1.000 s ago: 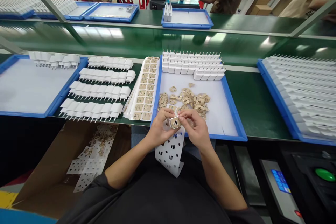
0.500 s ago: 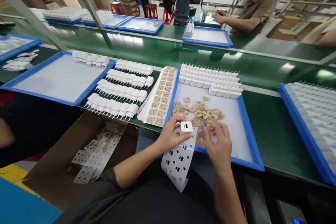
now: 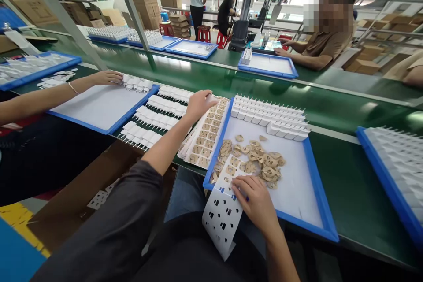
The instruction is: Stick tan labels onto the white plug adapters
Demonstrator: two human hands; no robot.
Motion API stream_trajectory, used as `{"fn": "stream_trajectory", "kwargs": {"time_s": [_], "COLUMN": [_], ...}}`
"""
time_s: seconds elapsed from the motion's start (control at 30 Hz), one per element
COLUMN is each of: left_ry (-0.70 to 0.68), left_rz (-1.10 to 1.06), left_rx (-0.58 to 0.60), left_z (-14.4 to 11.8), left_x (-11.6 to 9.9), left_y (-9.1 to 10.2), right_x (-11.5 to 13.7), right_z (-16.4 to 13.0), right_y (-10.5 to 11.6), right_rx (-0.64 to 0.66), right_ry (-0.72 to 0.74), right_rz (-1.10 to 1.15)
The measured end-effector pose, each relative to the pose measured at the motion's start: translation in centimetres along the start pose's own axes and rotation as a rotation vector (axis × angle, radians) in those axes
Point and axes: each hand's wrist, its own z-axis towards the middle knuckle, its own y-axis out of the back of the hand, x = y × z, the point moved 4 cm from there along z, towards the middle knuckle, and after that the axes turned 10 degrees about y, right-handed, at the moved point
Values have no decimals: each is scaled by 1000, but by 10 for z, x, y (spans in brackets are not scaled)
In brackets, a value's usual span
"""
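In the head view, the left hand (image 3: 197, 105) is extended far-left over the sticker sheets (image 3: 205, 134), its fingers curled about something unclear, while the peeled backing sheet (image 3: 223, 213) is pinned by the right hand (image 3: 256, 202) at the blue tray (image 3: 307, 158) near edge.

I'm on a factory assembly line: a long green belt (image 3: 231, 75) runs past my bench, blue trays (image 3: 317, 211) hold rows of white plugs (image 3: 271, 116), workers (image 3: 317, 39) sit along its far edge, and cartons (image 3: 145, 4) are stacked behind them.
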Motion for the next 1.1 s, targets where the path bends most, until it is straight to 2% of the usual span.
{"fn": "stream_trajectory", "kwargs": {"time_s": [0.1, 0.2, 0.3, 0.4, 0.57, 0.63, 0.7, 0.8, 0.87, 0.97, 1.03, 1.1], "left_ry": [80, 141, 183, 195, 130, 68, -27, -222, -238, -124, -48, -10], "left_rz": [132, 203, 259, 288, 281, 261, 218, 38, -70, -236, -352, -455], "left_rx": [30, 60, 68, 74, 83, 116, 180, 362, 537, 763, 850, 873], "left_z": [58, 81, 85, 85, 73, 53, 18, -59, -112, -170, -191, -202], "left_x": [14, 21, 23, 23, 14, 5, -5, -19, -21, -16, -14, -14], "left_y": [-17, -37, -52, -57, -40, -29, -17, 1, 6, -2, -17, -32], "right_x": [1, 1, 3, 5, 7, 8, 9, 9, 10, 10, 11, 11], "right_z": [-1, 0, 0, 1, -1, -2, -2, -3, -5, -7, -8, -9], "right_y": [0, 0, 3, 5, 6, 5, 5, 9, 12, 18, 20, 21], "right_rx": [-17, -22, -21, -13, 21, 22, 9, -54, -127, -238, -278, -279], "right_ry": [6, 16, 33, 46, 69, 82, 97, 101, 98, 111, 122, 126], "right_rz": [-1, -8, 3, 27, 25, 29, 43, 67, 83, 112, 123, 128]}}
